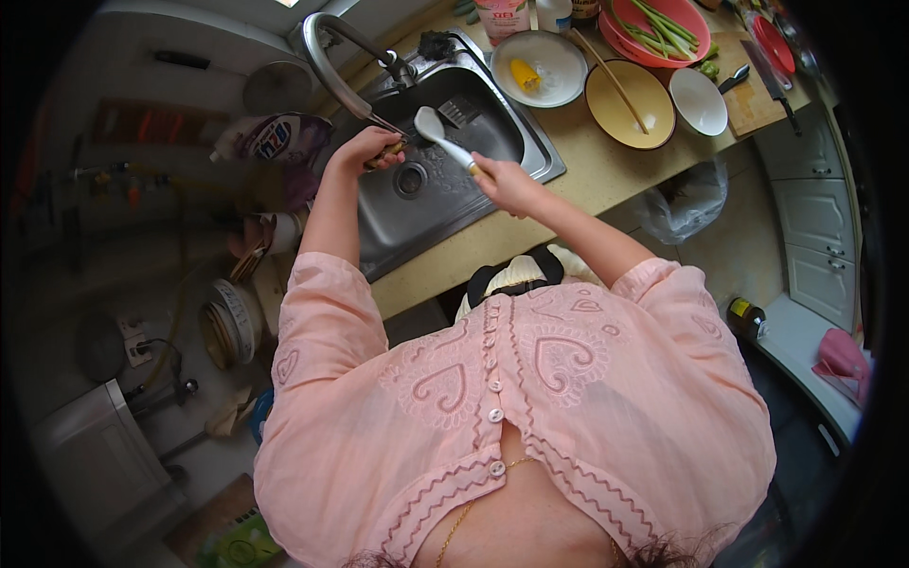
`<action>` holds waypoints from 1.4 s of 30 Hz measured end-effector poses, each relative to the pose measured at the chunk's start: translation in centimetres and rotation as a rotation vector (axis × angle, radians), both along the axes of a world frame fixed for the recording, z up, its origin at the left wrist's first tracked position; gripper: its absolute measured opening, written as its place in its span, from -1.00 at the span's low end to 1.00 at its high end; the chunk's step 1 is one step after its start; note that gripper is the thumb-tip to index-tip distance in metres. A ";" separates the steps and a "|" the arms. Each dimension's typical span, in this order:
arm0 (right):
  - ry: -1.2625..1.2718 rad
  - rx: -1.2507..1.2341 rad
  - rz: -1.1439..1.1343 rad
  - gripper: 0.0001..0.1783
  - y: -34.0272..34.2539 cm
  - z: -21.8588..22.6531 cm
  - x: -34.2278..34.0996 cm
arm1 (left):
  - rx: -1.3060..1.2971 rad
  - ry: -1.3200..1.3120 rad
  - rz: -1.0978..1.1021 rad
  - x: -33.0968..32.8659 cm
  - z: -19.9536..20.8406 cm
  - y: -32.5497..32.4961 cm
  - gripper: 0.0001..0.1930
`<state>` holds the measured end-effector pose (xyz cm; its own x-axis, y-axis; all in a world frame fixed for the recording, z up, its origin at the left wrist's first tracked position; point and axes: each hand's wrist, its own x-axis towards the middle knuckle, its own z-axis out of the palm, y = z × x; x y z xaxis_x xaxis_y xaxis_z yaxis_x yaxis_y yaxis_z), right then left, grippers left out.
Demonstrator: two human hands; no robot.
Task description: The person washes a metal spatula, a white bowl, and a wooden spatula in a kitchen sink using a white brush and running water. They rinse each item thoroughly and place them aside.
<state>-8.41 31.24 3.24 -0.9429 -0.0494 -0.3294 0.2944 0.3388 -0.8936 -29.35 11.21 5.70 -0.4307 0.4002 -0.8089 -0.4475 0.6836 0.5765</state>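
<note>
You're holding the serving spoon (432, 127) over the sink (542, 154) w/ your R hand (511, 186), and your L hand (367, 150) is gripping a yellow-brown handle (393, 149), so you're doing best tipping the spoon's head down, w/ any drips landing inside.

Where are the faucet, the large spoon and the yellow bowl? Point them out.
Faucet (325, 75): head view, on its curved spout.
Large spoon (455, 152): head view, on its handle.
Yellow bowl (609, 106): head view, on its bare inside.
</note>
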 end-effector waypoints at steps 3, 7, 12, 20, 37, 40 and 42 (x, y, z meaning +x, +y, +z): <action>-0.036 0.043 -0.022 -0.47 -0.2 -0.9 -0.5 | 0.003 0.013 -0.009 0.4 -0.6 -0.5 -0.72; -0.023 0.059 -0.017 -0.49 0.5 0.7 0.2 | 0.002 0.071 -0.061 1.3 -0.6 0.1 -0.74; -0.074 0.055 -0.063 -0.48 1.3 1.0 1.3 | -0.094 0.236 -0.324 1.0 -0.9 3.3 -0.70; -0.009 0.037 -0.133 -0.48 0.7 -0.4 1.8 | -0.262 0.484 -0.602 0.1 -1.9 5.6 -0.71; 0.168 0.463 0.019 -0.59 1.5 -6.6 -2.7 | -0.098 0.374 -0.270 4.9 1.2 -2.4 -0.64; 0.081 0.549 0.064 -0.65 2.1 -7.8 -3.6 | -0.089 0.337 -0.213 6.7 1.6 -3.5 -0.66; 0.065 0.548 0.116 -0.66 1.3 -6.9 -3.8 | -0.096 0.337 -0.192 7.6 1.7 -4.2 -0.67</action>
<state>-12.20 32.56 -3.67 -0.9607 0.0079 -0.2776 0.1779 0.7851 -0.5932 -21.71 7.06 7.37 -0.6029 0.4291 -0.6726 -0.1027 0.7943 0.5988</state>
